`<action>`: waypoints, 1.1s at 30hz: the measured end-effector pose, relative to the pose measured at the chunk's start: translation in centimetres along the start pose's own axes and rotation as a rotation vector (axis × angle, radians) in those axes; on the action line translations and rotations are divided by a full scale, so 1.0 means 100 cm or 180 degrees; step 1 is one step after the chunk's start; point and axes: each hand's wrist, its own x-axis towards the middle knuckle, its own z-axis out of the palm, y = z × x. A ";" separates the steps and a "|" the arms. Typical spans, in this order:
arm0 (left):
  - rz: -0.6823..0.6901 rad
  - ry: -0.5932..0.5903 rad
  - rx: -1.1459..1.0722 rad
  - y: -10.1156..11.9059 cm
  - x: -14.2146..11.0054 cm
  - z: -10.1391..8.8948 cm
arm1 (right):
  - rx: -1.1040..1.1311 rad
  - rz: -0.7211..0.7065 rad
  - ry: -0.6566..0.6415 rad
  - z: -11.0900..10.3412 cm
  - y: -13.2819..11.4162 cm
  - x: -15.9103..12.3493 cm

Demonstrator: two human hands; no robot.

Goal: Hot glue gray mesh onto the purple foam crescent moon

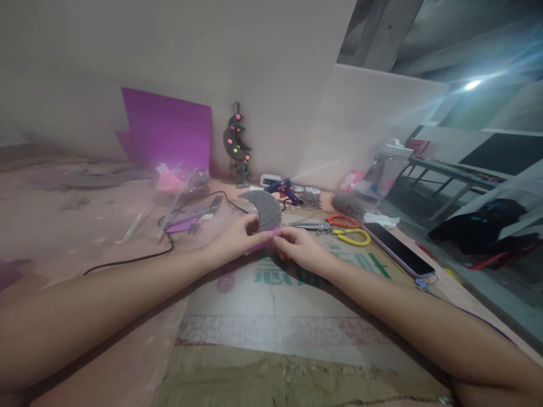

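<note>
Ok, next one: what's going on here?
A person's left hand holds a grey crescent with a purple piece at its lower edge. The right hand has its fingertips at that purple piece; whether they grip it is unclear. Both hands are above printed cardboard. Beyond lie a blue glue gun and tools with orange and yellow handles, while a decorated crescent is by the wall.

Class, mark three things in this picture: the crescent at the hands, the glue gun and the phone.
Crescent (270, 209): head view, on the grey face, at its broad middle.
Glue gun (276, 187): head view, on the blue body.
Phone (397, 249): head view, on the dark screen.
</note>
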 end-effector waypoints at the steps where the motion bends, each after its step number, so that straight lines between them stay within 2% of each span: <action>1: 0.0057 -0.0033 -0.0075 0.001 0.000 0.001 | -0.0014 -0.0019 -0.0003 0.000 0.000 0.000; 4: 0.0098 -0.0038 -0.0044 0.003 -0.001 0.000 | -0.0062 -0.0048 -0.0006 0.000 0.000 0.000; 14: 0.0005 0.0274 0.0497 -0.003 0.001 -0.004 | -0.0232 -0.0100 -0.0065 0.002 -0.003 -0.003; 18: -0.0129 0.0360 0.0565 -0.002 0.000 -0.005 | -0.0349 -0.0104 0.0009 0.001 -0.002 -0.002; 27: -0.0285 0.0208 -0.0107 -0.006 0.000 -0.002 | -0.0551 -0.0103 0.0313 0.002 -0.002 -0.002; 33: -0.0310 0.0140 0.0245 -0.004 -0.001 -0.003 | -0.0743 -0.0201 0.0469 0.000 -0.002 -0.001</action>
